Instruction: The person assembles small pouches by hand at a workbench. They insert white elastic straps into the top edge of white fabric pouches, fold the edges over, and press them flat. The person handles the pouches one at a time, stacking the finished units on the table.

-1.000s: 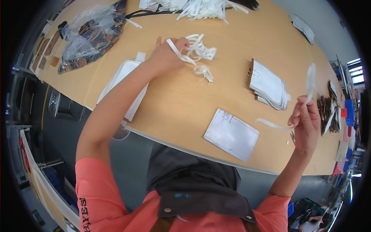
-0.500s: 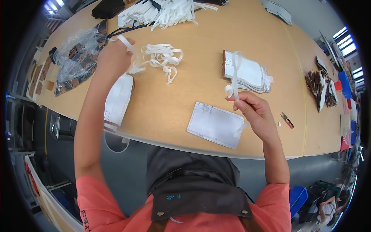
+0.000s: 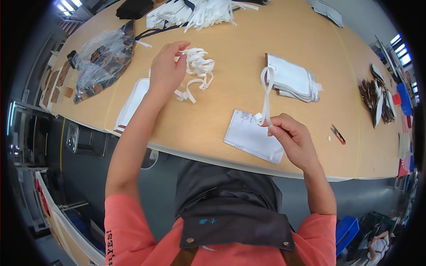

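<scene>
My right hand [image 3: 289, 138] pinches a white ribbon loop [image 3: 266, 95] and holds it upright above a flat white pouch [image 3: 248, 134] near the table's front edge. My left hand [image 3: 166, 70] is stretched out to the left over a loose heap of white ribbons [image 3: 197, 66], with one ribbon end between its fingertips. A stack of white pouches [image 3: 293, 82] lies just beyond the raised loop.
The wooden table [image 3: 230, 26] also carries a white pouch pile [image 3: 132, 104] at the left edge, a clear plastic bag of dark items [image 3: 100, 62], more white strips [image 3: 199, 9] at the back, small red snips [image 3: 338, 134] and dark pieces [image 3: 375, 99] at the right.
My right hand came in from the far right to the flat pouch and now holds the ribbon loop up. My left hand moved back onto the ribbon heap.
</scene>
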The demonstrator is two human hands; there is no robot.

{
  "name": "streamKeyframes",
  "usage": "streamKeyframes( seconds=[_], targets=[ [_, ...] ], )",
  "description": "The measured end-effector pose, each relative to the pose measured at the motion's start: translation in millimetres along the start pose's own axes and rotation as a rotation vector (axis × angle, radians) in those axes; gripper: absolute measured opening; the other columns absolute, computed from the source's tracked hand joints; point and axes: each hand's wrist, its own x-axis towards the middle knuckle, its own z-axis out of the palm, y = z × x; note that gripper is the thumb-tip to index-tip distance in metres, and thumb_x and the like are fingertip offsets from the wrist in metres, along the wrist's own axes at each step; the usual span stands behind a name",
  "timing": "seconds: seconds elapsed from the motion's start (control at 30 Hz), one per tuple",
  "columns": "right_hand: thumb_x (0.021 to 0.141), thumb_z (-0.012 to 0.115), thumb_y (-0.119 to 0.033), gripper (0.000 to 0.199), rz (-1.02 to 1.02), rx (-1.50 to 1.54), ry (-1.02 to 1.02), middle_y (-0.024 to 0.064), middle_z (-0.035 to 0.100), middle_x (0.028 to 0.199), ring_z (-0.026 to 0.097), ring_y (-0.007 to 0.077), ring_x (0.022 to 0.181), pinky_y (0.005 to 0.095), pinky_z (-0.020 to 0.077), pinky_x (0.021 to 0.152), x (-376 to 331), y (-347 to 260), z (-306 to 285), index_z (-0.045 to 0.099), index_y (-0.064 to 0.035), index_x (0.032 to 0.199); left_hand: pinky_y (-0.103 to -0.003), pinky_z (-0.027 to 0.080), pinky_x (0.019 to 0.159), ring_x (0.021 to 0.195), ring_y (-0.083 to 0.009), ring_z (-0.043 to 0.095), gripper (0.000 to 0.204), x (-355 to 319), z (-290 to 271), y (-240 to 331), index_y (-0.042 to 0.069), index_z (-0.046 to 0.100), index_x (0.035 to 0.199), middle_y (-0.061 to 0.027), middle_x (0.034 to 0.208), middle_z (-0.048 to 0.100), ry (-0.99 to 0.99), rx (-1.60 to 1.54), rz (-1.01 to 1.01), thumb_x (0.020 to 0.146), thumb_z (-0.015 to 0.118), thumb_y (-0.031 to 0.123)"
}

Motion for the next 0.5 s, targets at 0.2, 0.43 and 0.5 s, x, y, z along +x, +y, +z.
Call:
streamKeyframes(
  seconds=[0.2, 0.43, 0.5],
  targets=[
    [0.098, 0.059, -0.009, 0.018, -0.056, -0.050, 0.013, 0.0080, 0.060, 0.083, 0.059, 0.0185, 0.075, 0.0293, 0.0466, 0.069, -8.4, 2.6, 8.1, 0.071, -0.0051, 0.111, -0.022, 0.051, 0.064, 0.078, -0.0063, 0.064, 0.029, -78.8, -1.8, 110.4, 0.001, 0.070, 0.115, -0.0036, 0.096, 0.072, -0.501, -0.813, -0.460, 0.094, 0.072, 0.021],
    [0.094, 0.061, -0.005, 0.013, 0.019, -0.241, 0.035, 0.0101, 0.061, 0.082, 0.058, 0.0238, 0.071, 0.0315, 0.0464, 0.066, -41.3, -2.3, -12.0, 0.071, -0.0038, 0.103, -0.022, 0.056, 0.065, 0.074, -0.0087, 0.066, 0.020, -127.1, 22.2, 106.1, -0.002, 0.072, 0.108, -0.0061, 0.091, 0.072, -0.181, -0.861, -0.522, 0.093, 0.071, 0.010],
    [0.093, 0.061, -0.004, 0.012, 0.099, -0.322, 0.019, 0.0106, 0.062, 0.081, 0.059, 0.0246, 0.070, 0.0315, 0.0461, 0.065, -69.8, 0.9, -34.8, 0.071, -0.0030, 0.100, -0.023, 0.056, 0.065, 0.075, -0.0089, 0.066, 0.019, -124.9, 12.1, 92.1, -0.003, 0.072, 0.109, -0.0064, 0.091, 0.072, -0.026, -0.782, -0.511, 0.094, 0.069, 0.010]
  ],
)
